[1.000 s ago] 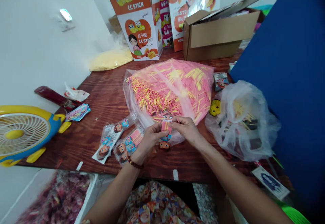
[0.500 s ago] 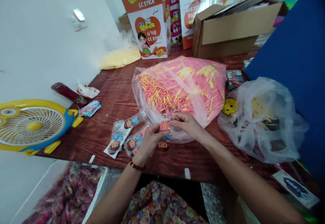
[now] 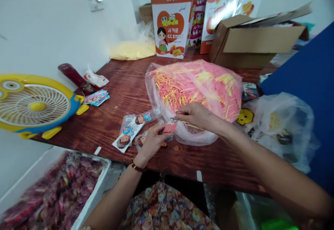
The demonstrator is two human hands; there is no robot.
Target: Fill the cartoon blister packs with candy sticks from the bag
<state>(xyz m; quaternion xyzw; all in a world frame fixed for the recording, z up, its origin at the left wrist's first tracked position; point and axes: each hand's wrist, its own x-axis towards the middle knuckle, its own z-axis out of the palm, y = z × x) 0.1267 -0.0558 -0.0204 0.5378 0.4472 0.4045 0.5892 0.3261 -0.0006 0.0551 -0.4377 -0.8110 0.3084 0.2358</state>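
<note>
My left hand (image 3: pixel 153 140), a beaded bracelet at its wrist, is closed on a small packet of pink sticks (image 3: pixel 169 128), tilted to the right. Just above the packet's top, my right hand (image 3: pixel 197 114) is closed in a pinch; whatever its fingertips hold is too small to make out. Behind both hands lies a large clear plastic bag (image 3: pixel 180 134) full of pink and yellow sticks (image 3: pixel 169 92), its mouth open toward me. Flat printed packets (image 3: pixel 127 134) with a cartoon face lie left of my left hand, some partly hidden by it.
A yellow and blue fan (image 3: pixel 36 106) stands at the left, near a stack of cards (image 3: pixel 97 97). Printed cartons (image 3: pixel 171 24) and an open cardboard box (image 3: pixel 261 40) line the back. At right sits a translucent bag (image 3: pixel 284 129). Below left is a white bin (image 3: pixel 105 169) of wrapped items.
The camera view has shifted. My left hand has tipped the packet over to the right. My right hand has drawn from the packet's side to a little above its top.
</note>
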